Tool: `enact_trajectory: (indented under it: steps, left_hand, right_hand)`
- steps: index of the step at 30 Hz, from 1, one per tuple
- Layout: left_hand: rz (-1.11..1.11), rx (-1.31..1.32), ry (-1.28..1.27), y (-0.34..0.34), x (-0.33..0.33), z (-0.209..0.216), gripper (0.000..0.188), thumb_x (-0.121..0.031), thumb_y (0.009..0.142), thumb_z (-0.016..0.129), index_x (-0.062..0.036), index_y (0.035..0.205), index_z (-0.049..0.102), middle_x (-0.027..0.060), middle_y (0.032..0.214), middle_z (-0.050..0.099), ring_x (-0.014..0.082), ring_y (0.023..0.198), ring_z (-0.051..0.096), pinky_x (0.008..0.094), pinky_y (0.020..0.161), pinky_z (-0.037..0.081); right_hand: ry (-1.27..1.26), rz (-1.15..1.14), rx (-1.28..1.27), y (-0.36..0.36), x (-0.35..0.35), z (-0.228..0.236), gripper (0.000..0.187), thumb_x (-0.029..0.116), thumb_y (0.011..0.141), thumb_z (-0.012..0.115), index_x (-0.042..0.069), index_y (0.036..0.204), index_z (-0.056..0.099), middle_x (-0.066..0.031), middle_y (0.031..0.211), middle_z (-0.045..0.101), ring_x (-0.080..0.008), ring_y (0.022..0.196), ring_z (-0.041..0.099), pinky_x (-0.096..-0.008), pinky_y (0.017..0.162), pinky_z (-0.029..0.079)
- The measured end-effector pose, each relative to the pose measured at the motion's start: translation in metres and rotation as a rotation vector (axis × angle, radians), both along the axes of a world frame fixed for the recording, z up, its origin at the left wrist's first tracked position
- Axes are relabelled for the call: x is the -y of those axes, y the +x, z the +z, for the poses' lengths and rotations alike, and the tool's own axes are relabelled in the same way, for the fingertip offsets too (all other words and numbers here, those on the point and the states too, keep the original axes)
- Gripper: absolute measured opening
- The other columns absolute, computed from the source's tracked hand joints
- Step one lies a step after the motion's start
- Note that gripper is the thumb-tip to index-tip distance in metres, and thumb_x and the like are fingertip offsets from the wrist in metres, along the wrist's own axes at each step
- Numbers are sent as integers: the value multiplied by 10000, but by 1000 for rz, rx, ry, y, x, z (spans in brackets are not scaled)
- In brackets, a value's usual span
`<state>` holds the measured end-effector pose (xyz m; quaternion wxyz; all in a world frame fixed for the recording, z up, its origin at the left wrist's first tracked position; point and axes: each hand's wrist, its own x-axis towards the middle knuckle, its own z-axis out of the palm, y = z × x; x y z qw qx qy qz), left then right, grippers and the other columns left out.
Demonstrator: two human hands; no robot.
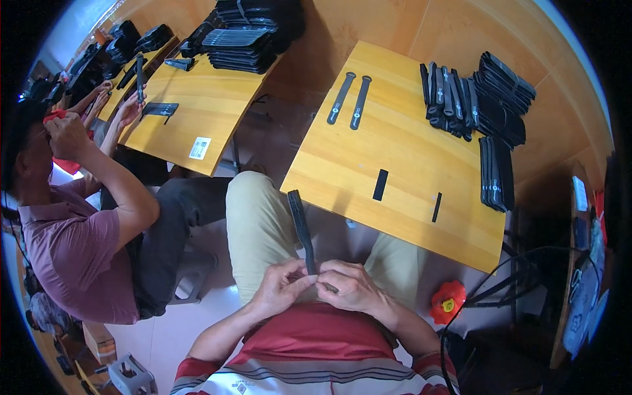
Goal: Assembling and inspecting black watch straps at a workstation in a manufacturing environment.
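Note:
A long, narrow black strap (pixel 300 224) stands up from between my hands, over my lap and just off the table's near edge. My left hand (pixel 284 284) pinches its lower end between thumb and fingers. Right beside it, my right hand (pixel 349 286) is closed with its fingertips at the same end; whether it grips the strap or a small part there is hidden. On the table ahead lie two flat dark straps with rounded heads, a left one (pixel 342 99) and a right one (pixel 360 103). Nearer are a black rectangular strip (pixel 380 185) and a thinner black strip (pixel 437 207).
My wooden table (pixel 329 171) bears bundles of black straps (pixel 447 99) and a stack (pixel 497 172) along its right side. A person (pixel 85 224) sits at the left by another table (pixel 171 141) piled with black bundles (pixel 243 46). A red flower-shaped object (pixel 448 301) and a cable are at the lower right.

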<state>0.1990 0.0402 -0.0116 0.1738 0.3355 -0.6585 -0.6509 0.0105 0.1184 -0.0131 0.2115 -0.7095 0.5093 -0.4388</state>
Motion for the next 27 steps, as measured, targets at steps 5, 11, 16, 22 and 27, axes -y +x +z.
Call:
enact_trajectory:
  steps: [5, 11, 16, 22, 27]
  left_hand:
    - [99, -70, 6, -5, -7, -2, 183, -62, 903, 690, 11, 1068, 659, 32, 856, 599, 66, 728, 556, 225, 620, 467]
    - [124, -12, 23, -5, -8, 0, 151, -73, 905, 697, 13, 1022, 656, 8, 816, 597, 46, 705, 552, 219, 607, 464]
    - [156, -45, 65, -4, -11, -6, 153, -86, 908, 701, 10, 1016, 651, -10, 789, 602, 38, 692, 547, 212, 599, 459]
    - [147, -53, 95, -4, -14, -5, 164, -81, 916, 692, 15, 1040, 645, -25, 798, 602, 29, 704, 543, 197, 600, 454]
    - [138, -1, 87, -2, -20, -5, 187, -75, 919, 688, 20, 1074, 644, -31, 802, 600, 26, 704, 536, 190, 596, 446]
  right_hand:
    - [-71, -98, 58, 7, -2, -12, 131, 42, 709, 722, 36, 802, 629, -85, 865, 644, -252, 696, 660, -365, 582, 558]
    - [-199, -100, -160, 7, -6, -16, 174, 34, 713, 725, 23, 858, 629, -95, 921, 629, -229, 712, 658, -332, 573, 559]
    - [-213, -79, -131, 4, -6, -19, 185, 39, 724, 730, 16, 885, 640, -96, 907, 633, -223, 714, 663, -331, 576, 564]
    - [-192, -54, -80, 3, -8, -17, 185, 33, 735, 720, 18, 903, 643, -99, 902, 637, -231, 721, 668, -332, 580, 567]
    - [-162, -1, -133, 1, -13, -19, 170, 28, 744, 707, 12, 902, 648, -111, 907, 646, -241, 730, 675, -334, 586, 565]
